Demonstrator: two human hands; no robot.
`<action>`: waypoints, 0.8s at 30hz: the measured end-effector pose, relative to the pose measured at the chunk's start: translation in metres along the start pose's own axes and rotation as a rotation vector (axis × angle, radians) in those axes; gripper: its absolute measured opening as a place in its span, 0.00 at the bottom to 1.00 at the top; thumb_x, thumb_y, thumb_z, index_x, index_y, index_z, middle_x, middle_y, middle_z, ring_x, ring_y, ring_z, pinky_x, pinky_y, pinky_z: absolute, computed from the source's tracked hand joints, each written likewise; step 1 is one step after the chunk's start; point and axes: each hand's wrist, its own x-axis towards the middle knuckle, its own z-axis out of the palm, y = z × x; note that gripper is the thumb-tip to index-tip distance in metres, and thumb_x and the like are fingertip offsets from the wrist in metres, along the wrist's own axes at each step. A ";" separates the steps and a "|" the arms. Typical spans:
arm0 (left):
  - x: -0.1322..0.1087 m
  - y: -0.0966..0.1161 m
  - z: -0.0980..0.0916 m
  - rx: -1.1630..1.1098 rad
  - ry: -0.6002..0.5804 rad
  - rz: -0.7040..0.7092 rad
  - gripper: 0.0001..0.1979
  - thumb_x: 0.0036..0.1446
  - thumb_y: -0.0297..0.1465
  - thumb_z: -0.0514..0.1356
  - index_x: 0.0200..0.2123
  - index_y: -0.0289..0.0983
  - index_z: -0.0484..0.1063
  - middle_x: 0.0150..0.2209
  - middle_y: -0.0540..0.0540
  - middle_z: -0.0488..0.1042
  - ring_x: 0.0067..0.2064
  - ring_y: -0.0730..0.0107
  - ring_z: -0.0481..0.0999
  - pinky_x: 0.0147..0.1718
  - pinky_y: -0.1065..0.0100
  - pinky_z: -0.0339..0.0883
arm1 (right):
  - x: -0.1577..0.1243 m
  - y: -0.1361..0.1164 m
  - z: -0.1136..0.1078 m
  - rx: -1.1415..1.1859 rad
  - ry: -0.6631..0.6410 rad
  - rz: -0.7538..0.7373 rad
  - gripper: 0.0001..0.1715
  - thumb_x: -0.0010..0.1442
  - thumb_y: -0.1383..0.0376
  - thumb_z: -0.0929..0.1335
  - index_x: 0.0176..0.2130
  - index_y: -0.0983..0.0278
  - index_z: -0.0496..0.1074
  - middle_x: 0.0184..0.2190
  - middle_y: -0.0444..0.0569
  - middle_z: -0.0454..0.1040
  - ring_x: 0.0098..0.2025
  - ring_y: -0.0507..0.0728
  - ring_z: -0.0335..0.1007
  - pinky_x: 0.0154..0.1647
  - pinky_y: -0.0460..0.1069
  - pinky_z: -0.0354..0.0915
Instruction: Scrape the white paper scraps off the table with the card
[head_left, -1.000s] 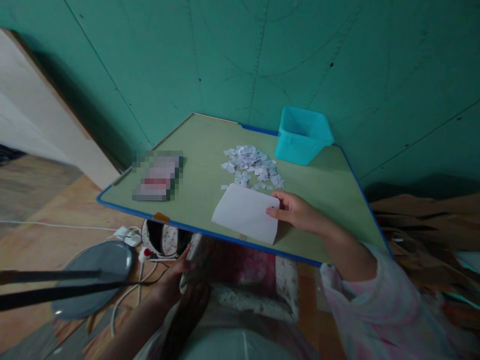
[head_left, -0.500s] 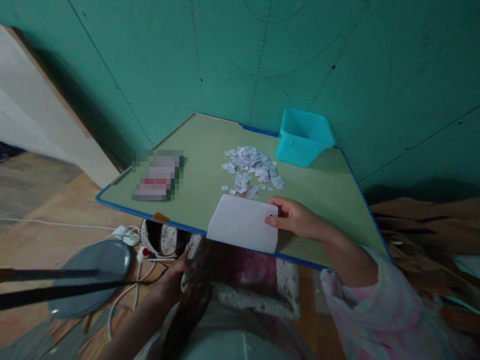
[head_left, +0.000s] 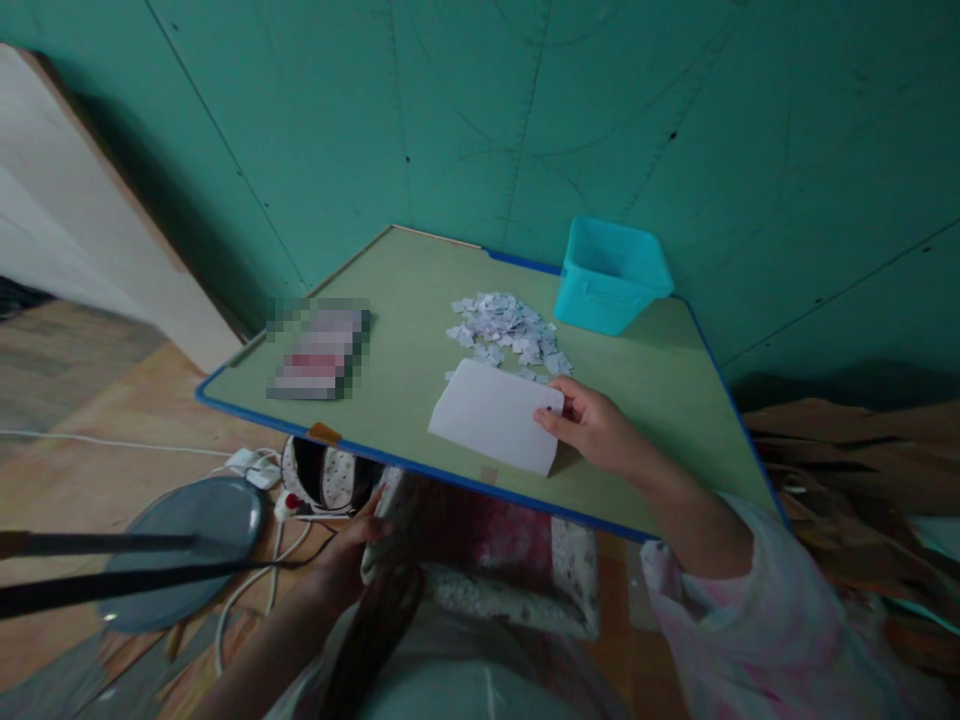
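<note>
Both apart: right hand [head_left: 589, 425] pinching white card [head_left: 496, 415] by paper scraps [head_left: 514, 325]; left hand [head_left: 354, 548] gripping tray [head_left: 574, 565] (reddish inside) below table [head_left: 409, 320].

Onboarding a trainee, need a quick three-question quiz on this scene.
1. Which hand holds the white sheet?
2. True or false: the pile of paper scraps is inside the turquoise bin.
3. What colour edges the near side of the table? (a) red (b) blue (c) yellow

Key: 1. The right hand. 2. False; the pile lies on the table. 3. b
</note>
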 end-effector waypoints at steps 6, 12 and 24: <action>-0.001 0.001 0.002 0.028 -0.021 0.033 0.26 0.35 0.24 0.60 0.43 0.39 0.71 0.24 0.49 0.78 0.29 0.57 0.77 0.19 0.67 0.65 | -0.002 -0.004 0.003 -0.019 -0.019 -0.021 0.12 0.52 0.56 0.67 0.33 0.60 0.62 0.28 0.44 0.68 0.29 0.53 0.64 0.27 0.47 0.61; -0.001 0.000 -0.001 0.019 -0.032 0.030 0.18 0.36 0.24 0.60 0.36 0.39 0.74 0.21 0.51 0.77 0.29 0.59 0.77 0.21 0.67 0.66 | -0.003 -0.005 0.006 -0.014 -0.068 0.000 0.12 0.53 0.57 0.66 0.34 0.61 0.62 0.28 0.44 0.68 0.28 0.52 0.65 0.28 0.48 0.62; -0.002 -0.001 0.001 0.012 -0.039 0.028 0.15 0.35 0.24 0.60 0.31 0.40 0.74 0.22 0.51 0.77 0.31 0.59 0.77 0.23 0.67 0.66 | -0.005 -0.003 0.009 -0.045 -0.085 -0.024 0.13 0.52 0.56 0.66 0.34 0.61 0.63 0.28 0.44 0.68 0.29 0.52 0.64 0.27 0.47 0.61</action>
